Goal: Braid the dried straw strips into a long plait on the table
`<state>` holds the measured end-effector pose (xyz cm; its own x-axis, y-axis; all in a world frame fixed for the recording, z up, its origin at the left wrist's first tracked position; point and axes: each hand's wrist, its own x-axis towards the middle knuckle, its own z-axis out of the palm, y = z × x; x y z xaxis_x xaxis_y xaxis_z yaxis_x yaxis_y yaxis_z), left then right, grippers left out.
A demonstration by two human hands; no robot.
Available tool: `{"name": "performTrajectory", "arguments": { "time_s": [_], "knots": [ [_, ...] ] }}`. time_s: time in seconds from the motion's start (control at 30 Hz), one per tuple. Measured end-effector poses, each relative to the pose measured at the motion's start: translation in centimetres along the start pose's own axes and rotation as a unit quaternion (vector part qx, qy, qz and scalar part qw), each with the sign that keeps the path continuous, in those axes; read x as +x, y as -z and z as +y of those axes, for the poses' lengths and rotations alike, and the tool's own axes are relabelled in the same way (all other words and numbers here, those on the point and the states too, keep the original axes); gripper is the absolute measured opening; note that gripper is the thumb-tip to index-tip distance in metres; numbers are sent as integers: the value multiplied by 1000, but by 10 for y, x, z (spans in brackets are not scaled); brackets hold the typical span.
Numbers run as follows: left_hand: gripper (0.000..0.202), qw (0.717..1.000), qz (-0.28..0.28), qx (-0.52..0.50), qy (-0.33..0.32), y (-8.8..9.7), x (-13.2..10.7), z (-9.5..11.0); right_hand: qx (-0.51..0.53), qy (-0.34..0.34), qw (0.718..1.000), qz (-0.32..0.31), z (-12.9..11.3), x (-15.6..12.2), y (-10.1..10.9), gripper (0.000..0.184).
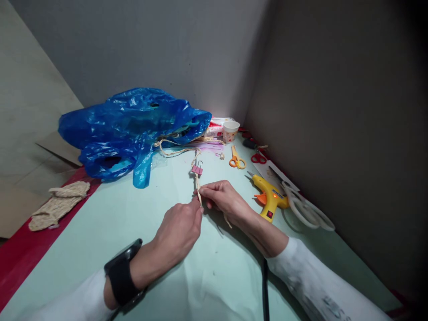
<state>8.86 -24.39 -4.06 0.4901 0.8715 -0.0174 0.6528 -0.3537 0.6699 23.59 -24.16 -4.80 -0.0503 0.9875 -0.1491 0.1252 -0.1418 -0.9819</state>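
A beige twine cord (197, 180) runs from the blue plastic bag (133, 129) across the pale green table. A pink binder clip (197, 169) is clamped on it. My left hand (179, 232) is closed, pinching the cord's near end. My right hand (222, 198) is closed too, fingers pinching the same cord just beside the left thumb. A loose strand trails from under the right hand toward me.
A yellow glue gun (270, 197) lies right of my right hand, its black cable running toward me. Orange scissors (237, 159), red scissors (258, 158), a paper cup (230, 131) and white rings (307, 209) sit by the right wall. A woven beige piece (58, 205) lies at the left edge.
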Motion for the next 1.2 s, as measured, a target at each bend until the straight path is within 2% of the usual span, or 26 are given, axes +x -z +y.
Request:
{"name": "performTrajectory", "arguments": {
  "time_s": [0.13, 0.23, 0.3, 0.33, 0.4, 0.47, 0.53, 0.6, 0.67, 0.73, 0.83, 0.93, 1.1, 1.2],
  "knots": [
    [13, 999, 11, 19, -36, 0, -3, 1, 126, -50, 990, -26, 0, 1, 1, 21],
    [29, 999, 12, 13, -34, 17, 6, -1, 141, -54, 988, -21, 2, 3, 1, 19],
    [26, 998, 55, -33, -23, 27, 16, -6, 145, -59, 987, -21, 2, 3, 1, 22],
    [18, 995, 51, -82, -12, 31, 22, -9, 146, -64, 987, -23, 2, 3, 1, 23],
    [18, 971, -69, -225, 49, 33, 33, -16, 146, -68, 986, -31, 0, 2, 1, 22],
    [19, 917, -182, -345, 89, 30, 41, -21, 142, -66, 987, -38, -3, 0, 1, 20],
    [18, 878, -224, -411, 103, 25, 45, -24, 135, -59, 988, -45, -6, -2, 1, 19],
    [18, 867, -220, -433, 106, 21, 46, -25, 129, -54, 989, -50, -6, -3, 1, 18],
    [18, 870, -215, -431, 105, 19, 45, -25, 108, -49, 992, -49, -4, -2, 2, 16],
    [17, 877, -212, -418, 105, 19, 44, -23, 43, -27, 998, -34, 0, -1, 3, 13],
    [14, 906, -188, -364, 104, 19, 44, -20, -93, 36, 995, 16, 6, -1, 4, 13],
    [16, 938, -140, -301, 100, 18, 43, -19, -177, 61, 982, 31, 7, -3, 6, 16],
    [21, 933, -135, -321, 91, 14, 42, -22, -239, 60, 969, 24, 1, -6, 6, 15],
    [25, 940, -128, -308, 71, 12, 42, -24, -259, 71, 963, 7, -4, -9, 8, 18]
  ]
}}
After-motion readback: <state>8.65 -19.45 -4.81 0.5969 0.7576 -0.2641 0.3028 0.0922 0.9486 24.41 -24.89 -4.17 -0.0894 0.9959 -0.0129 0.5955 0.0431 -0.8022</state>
